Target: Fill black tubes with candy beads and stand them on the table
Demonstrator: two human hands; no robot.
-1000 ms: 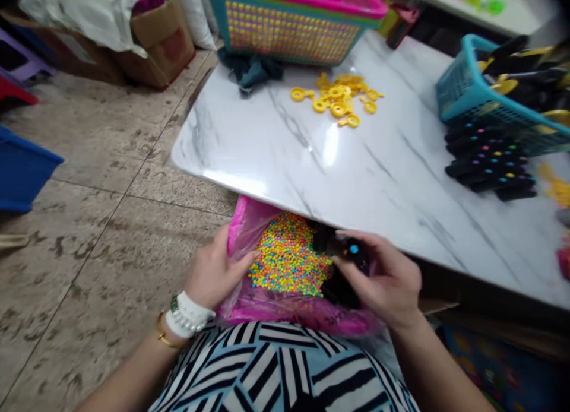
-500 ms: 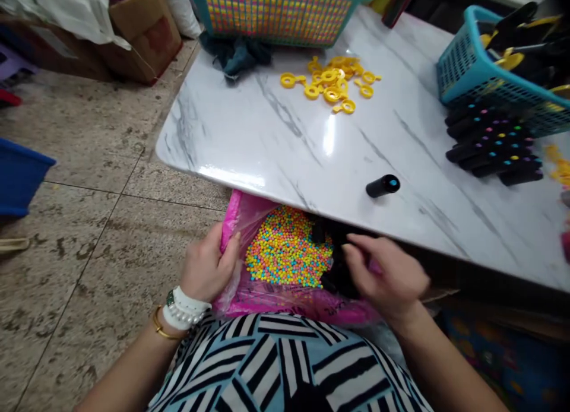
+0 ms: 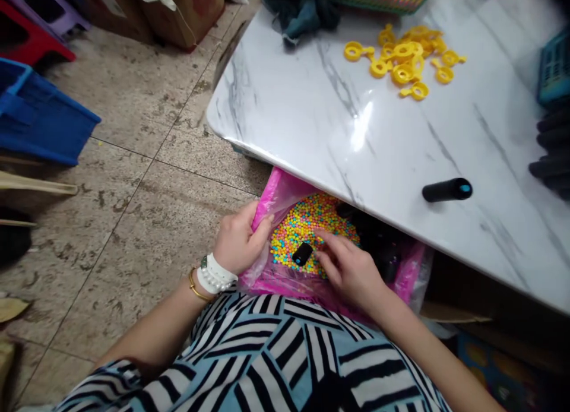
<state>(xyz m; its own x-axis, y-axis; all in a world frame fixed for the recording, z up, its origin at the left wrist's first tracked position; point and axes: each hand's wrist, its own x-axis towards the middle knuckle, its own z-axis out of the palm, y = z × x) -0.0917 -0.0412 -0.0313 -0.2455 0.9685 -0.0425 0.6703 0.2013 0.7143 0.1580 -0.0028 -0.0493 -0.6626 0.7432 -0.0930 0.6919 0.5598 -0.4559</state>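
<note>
My left hand (image 3: 243, 240) is closed around the left rim of a pink basket (image 3: 266, 204) lined with clear plastic, pulled partly out from under the tabletop. Small coloured beads (image 3: 289, 225) in yellow, blue, pink and orange fill its left side. On the beads lies a short black cylinder (image 3: 303, 254). My right hand (image 3: 350, 269) hovers over the beads just right of it, fingers apart with nothing visible between them. Several black pieces (image 3: 385, 252) crowd the basket's shaded right side, partly hidden by the tabletop.
On the marble-patterned table (image 3: 285, 109) lie a black tube (image 3: 447, 189) with a blue end, a pile of yellow rings with tabs (image 3: 405, 56) and a dark cloth (image 3: 307, 20). Black tubes (image 3: 552, 151) are stacked at right. A blue bin (image 3: 48, 115) stands on the floor.
My right hand has moved left from the black pieces to above the beads, and its fingers have spread. A black cylinder now lies farther forward on the beads. The view has shifted left.
</note>
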